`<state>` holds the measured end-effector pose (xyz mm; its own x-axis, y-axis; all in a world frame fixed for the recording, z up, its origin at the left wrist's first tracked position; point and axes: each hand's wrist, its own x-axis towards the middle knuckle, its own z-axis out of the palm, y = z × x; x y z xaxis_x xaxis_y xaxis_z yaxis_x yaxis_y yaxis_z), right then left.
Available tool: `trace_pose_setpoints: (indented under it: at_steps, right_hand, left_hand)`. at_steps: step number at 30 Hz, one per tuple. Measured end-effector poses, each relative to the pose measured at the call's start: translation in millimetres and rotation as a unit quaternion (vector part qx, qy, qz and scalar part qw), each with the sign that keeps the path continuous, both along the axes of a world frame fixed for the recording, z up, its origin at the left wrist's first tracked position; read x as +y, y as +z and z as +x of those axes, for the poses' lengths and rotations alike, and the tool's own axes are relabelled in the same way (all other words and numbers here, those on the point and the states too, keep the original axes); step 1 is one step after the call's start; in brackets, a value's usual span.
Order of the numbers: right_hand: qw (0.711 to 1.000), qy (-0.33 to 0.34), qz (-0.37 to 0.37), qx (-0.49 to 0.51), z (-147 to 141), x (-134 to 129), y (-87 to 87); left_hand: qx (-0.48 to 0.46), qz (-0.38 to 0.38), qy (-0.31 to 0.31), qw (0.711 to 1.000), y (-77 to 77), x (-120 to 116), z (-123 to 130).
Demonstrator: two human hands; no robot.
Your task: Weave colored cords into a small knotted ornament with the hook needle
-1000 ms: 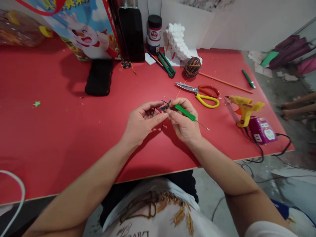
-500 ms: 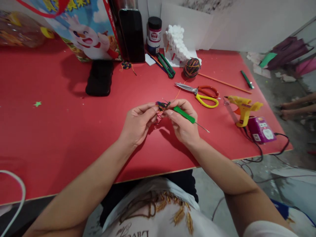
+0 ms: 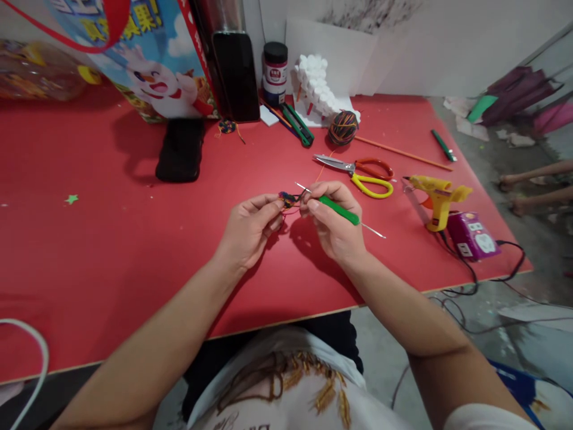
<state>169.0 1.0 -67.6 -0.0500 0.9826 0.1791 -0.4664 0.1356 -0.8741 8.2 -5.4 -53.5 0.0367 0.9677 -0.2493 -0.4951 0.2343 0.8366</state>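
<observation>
At the far left, a green star (image 3: 71, 199) lay on the red table (image 3: 111, 275), with a printed bag (image 3: 165, 77) standing behind and to the right of it. A black case-like object (image 3: 180, 149) lay in front of the bag, and a dark phone (image 3: 237, 76) stood upright nearby. The left hand (image 3: 246, 230), its thumb and fingertips pinched closed, gripped a small multicoloured yarn piece (image 3: 287, 200) above the table, centrally. Strands spanned from this piece to the right hand (image 3: 333, 224), whose fingers were closed around the green handle of a metal hook (image 3: 341, 211). The yarn ball (image 3: 343, 128) and open scissors (image 3: 353, 168) lay beyond the right hand; a yellow glue gun (image 3: 439, 200) stood farther right, beside a purple box (image 3: 472, 236).
</observation>
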Motion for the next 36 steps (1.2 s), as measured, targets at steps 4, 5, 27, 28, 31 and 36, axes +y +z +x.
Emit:
trace_pose_setpoints:
  at_steps: [4, 5, 27, 28, 31, 36]
  right_hand:
    - [0.999, -0.011, 0.032, -0.042, 4.4, 0.3, 0.4]
    - [0.997, -0.018, 0.048, -0.063, 5.6, 0.0, 1.2]
    - [0.995, 0.068, -0.038, -0.057, 1.7, -4.2, 7.2]
    - [0.996, 0.052, -0.055, -0.042, 1.4, -2.5, 5.7]
    - [0.995, 0.018, -0.099, -0.006, 1.4, 1.8, 4.7]
    - [0.994, -0.014, -0.104, -0.008, 2.1, 3.1, 4.9]
  left_hand:
    - [0.01, -0.015, -0.025, 1.0, 3.6, -1.3, -2.0]
    - [0.013, -0.02, -0.037, 0.999, 4.4, -1.6, -2.8]
    - [0.003, -0.082, -0.197, 0.977, 5.5, -2.2, -8.6]
    - [0.015, -0.065, -0.181, 0.981, 4.1, -2.4, -8.1]
    - [0.071, -0.021, -0.14, 0.987, 1.8, -4.4, -6.4]
    - [0.189, 0.068, -0.097, 0.975, 2.9, -8.0, -0.6]
